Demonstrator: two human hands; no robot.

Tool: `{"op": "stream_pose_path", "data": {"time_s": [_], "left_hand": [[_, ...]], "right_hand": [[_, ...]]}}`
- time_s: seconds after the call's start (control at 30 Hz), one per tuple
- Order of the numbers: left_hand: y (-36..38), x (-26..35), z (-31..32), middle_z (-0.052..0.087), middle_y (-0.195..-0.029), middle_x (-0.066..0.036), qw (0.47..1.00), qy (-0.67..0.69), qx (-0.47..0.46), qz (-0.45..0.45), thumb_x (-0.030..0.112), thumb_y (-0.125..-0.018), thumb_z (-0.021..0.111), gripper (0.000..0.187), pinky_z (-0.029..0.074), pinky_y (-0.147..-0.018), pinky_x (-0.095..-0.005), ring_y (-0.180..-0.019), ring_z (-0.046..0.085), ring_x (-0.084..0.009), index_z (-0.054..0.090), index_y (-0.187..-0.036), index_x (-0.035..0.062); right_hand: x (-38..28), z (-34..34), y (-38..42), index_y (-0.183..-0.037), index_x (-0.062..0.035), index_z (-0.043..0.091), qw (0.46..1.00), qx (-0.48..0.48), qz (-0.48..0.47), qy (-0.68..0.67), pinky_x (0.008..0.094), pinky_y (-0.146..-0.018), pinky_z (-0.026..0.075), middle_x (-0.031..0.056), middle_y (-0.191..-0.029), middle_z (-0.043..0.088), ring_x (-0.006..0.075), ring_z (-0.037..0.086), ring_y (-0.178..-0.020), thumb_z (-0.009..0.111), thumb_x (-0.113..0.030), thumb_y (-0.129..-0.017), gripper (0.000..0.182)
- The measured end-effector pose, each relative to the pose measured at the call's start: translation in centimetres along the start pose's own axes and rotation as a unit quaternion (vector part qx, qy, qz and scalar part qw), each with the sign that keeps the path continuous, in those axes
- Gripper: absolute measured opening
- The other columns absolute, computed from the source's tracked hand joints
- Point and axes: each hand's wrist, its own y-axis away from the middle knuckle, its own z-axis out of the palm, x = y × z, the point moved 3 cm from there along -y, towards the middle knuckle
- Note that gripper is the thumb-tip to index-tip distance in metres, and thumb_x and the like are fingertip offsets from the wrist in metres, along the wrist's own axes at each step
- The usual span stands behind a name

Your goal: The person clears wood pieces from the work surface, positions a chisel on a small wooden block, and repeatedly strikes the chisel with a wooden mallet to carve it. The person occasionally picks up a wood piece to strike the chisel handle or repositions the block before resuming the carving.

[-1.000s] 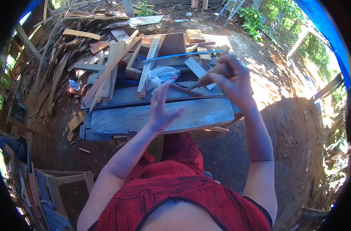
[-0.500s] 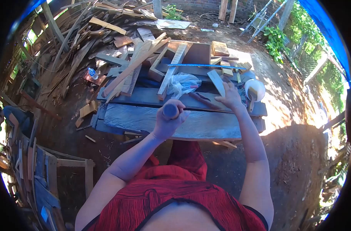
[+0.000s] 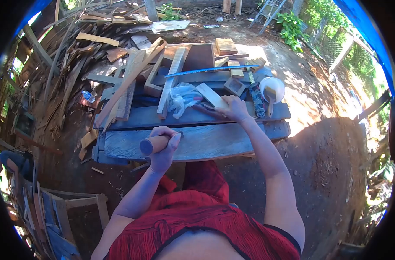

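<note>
My left hand (image 3: 163, 143) is closed around a tool with a thick, round wooden handle (image 3: 152, 145). The handle's butt points left and toward me. A small dark tip shows past my fingers on the right, too little to tell the tool's kind. My right hand (image 3: 235, 108) grips the near end of a short pale wooden board (image 3: 211, 95), which slants away to the left above the workbench (image 3: 197, 141). Just left of that board lies a crumpled plastic bag (image 3: 181, 99).
A blue strip (image 3: 201, 71), a small wooden frame (image 3: 235, 86) and a white tub (image 3: 273, 89) with a brush (image 3: 271, 102) lie across the bench. Long planks (image 3: 128, 93) rest at its left. A plastic bottle (image 3: 88, 96) and piled scrap wood lie beyond.
My right hand has closed on the pale board and drawn it slightly nearer. My left hand has moved left and lower, turning the tool sideways. The view has shifted right.
</note>
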Motion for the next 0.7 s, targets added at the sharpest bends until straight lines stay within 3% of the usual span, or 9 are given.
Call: {"op": "stream_pose_path", "data": {"time_s": [0.07, 0.13, 0.17, 0.23, 0.27, 0.33, 0.4, 0.53, 0.7], "left_hand": [[-0.2, -0.2, -0.2, 0.059, -0.082, -0.007, 1.0, 0.004, 0.002, -0.002, -0.003, -0.08, 0.062, 0.018, 0.049, -0.077, -0.0289, -0.077, 0.058, -0.0121, 0.051, -0.093, 0.003], [-0.3, -0.3, -0.3, 0.06, -0.082, -0.007, 1.0, 0.007, 0.002, -0.005, -0.004, -0.081, 0.062, 0.018, 0.05, -0.078, -0.0296, -0.077, 0.059, -0.0125, 0.051, -0.093, 0.0029], [-0.4, -0.5, -0.3, 0.06, -0.082, -0.008, 1.0, 0.003, 0.001, -0.005, -0.004, -0.081, 0.062, 0.019, 0.05, -0.077, -0.029, -0.077, 0.059, -0.0123, 0.05, -0.093, 0.0029], [-0.6, -0.5, -0.3, 0.06, -0.082, -0.008, 1.0, -0.001, 0.001, -0.002, -0.004, -0.081, 0.062, 0.019, 0.05, -0.076, -0.0284, -0.076, 0.059, -0.0122, 0.05, -0.094, 0.0029], [-0.6, -0.5, -0.3, 0.06, -0.082, -0.008, 1.0, -0.006, 0.0, -0.003, -0.003, -0.081, 0.062, 0.018, 0.05, -0.075, -0.0275, -0.075, 0.059, -0.0118, 0.05, -0.093, 0.0029], [-0.7, -0.6, -0.2, 0.06, -0.082, -0.008, 1.0, -0.014, 0.006, -0.004, -0.003, -0.081, 0.062, 0.018, 0.05, -0.073, -0.0266, -0.075, 0.058, -0.0115, 0.05, -0.093, 0.0029], [-0.7, -0.7, -0.3, 0.056, -0.08, -0.001, 1.0, -0.012, 0.011, 0.011, -0.003, -0.081, 0.066, 0.019, 0.045, -0.059, -0.02, -0.067, 0.052, -0.0053, 0.052, -0.092, 0.006], [-0.7, -0.8, -0.9, 0.059, -0.081, -0.008, 0.999, 0.005, 0.034, -0.013, -0.003, -0.082, 0.062, 0.017, 0.048, -0.068, -0.0251, -0.072, 0.057, -0.0101, 0.049, -0.093, 0.0031], [-0.9, -1.8, -2.0, 0.057, -0.079, -0.007, 0.999, -0.003, 0.036, 0.021, 0.0, -0.083, 0.062, 0.017, 0.049, -0.068, -0.0262, -0.07, 0.057, -0.0115, 0.048, -0.093, 0.0043]], "right_hand": [[0.4, 0.2, -0.8, -0.102, -0.0048, 0.063, 0.999, 0.022, -0.013, -0.029, 0.043, -0.086, 0.046, 0.0199, -0.107, 0.059, 0.0372, 0.055, -0.103, 0.075, -0.03, -0.067, 0.045], [3.3, 0.0, -2.9, -0.106, -0.0033, 0.058, 0.988, 0.147, 0.036, -0.022, 0.0449, -0.09, 0.044, 0.0191, -0.112, 0.056, 0.0371, 0.053, -0.108, 0.075, -0.031, -0.067, 0.051], [4.2, 0.0, -3.8, -0.106, -0.0033, 0.058, 0.988, 0.148, 0.035, -0.024, 0.0449, -0.09, 0.044, 0.0191, -0.112, 0.056, 0.0371, 0.053, -0.108, 0.075, -0.031, -0.067, 0.051], [5.7, -0.1, -5.3, -0.117, -0.0035, 0.051, 0.987, 0.082, 0.109, 0.084, 0.0455, -0.093, 0.044, 0.0173, -0.119, 0.052, 0.0373, 0.05, -0.113, 0.076, -0.031, -0.067, 0.063], [6.0, 0.1, -5.8, -0.117, -0.0035, 0.051, 0.987, 0.082, 0.106, 0.083, 0.0455, -0.093, 0.044, 0.0173, -0.119, 0.052, 0.0373, 0.05, -0.113, 0.076, -0.031, -0.067, 0.063], [6.7, 1.3, -6.8, -0.124, -0.0059, 0.044, 0.977, -0.008, 0.17, 0.132, 0.046, -0.093, 0.044, 0.0162, -0.123, 0.048, 0.0373, 0.048, -0.116, 0.076, -0.031, -0.066, 0.071], [7.1, 2.2, -7.6, -0.122, -0.0058, 0.045, 0.972, 0.008, 0.169, 0.161, 0.0469, -0.093, 0.043, 0.0162, -0.123, 0.049, 0.036, 0.048, -0.116, 0.074, -0.032, -0.067, 0.067], [6.2, 1.3, -7.4, -0.118, -0.005, 0.051, 0.97, 0.032, 0.162, 0.181, 0.0492, -0.094, 0.042, 0.0165, -0.12, 0.052, 0.0354, 0.049, -0.116, 0.072, -0.035, -0.067, 0.063], [1.3, -3.9, -4.7, -0.1, -0.0018, 0.063, 0.985, 0.086, 0.067, 0.133, 0.042, -0.087, 0.046, 0.0156, -0.101, 0.062, 0.0319, 0.057, -0.104, 0.078, -0.035, -0.059, 0.054]]}}
